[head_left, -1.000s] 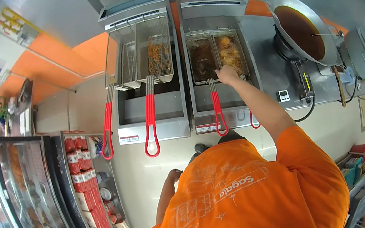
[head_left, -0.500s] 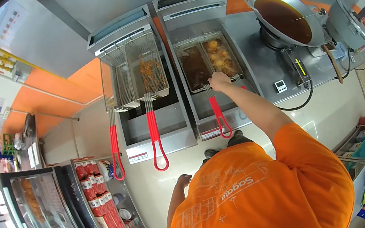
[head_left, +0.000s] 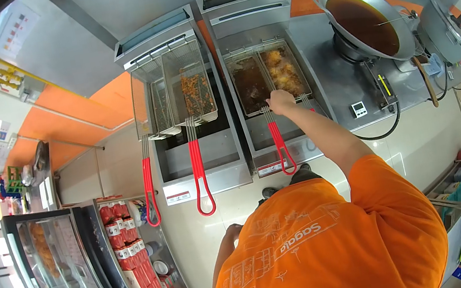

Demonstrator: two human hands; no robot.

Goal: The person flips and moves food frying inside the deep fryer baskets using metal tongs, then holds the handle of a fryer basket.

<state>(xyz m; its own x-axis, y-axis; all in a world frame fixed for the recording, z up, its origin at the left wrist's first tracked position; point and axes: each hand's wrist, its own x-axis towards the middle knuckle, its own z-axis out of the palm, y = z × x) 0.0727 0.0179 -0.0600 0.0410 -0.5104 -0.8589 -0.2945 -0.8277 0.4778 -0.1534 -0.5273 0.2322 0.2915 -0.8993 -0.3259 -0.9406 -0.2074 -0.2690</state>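
Observation:
My right hand [head_left: 280, 101] is closed above the front of the right fryer [head_left: 277, 130]; whatever it may grip is hidden beneath it. Golden battered pieces [head_left: 282, 71] fry in bubbling oil in the right-hand basket, just beyond the hand. Beside them, a second basket [head_left: 249, 83] sits in dark, foaming oil, and its red handle [head_left: 280, 145] sticks out toward me. A bit of another red handle shows behind my forearm. Low by my side hangs my left hand [head_left: 231, 231], away from the fryers, its fingers too dark and small to read.
The left fryer [head_left: 204, 167] carries raised wire baskets [head_left: 170, 93], one with fried crumbs, their red handles jutting out. To the right stand a wok of brown oil [head_left: 366, 23], a small timer [head_left: 358, 110] and a lidded pot [head_left: 443, 35]. A glass display case [head_left: 62, 270] is at lower left.
The view has shifted slightly, so the fryers appear a little farther right. My right hand stays over the right fryer, and my left hand sits slightly closer to my body.

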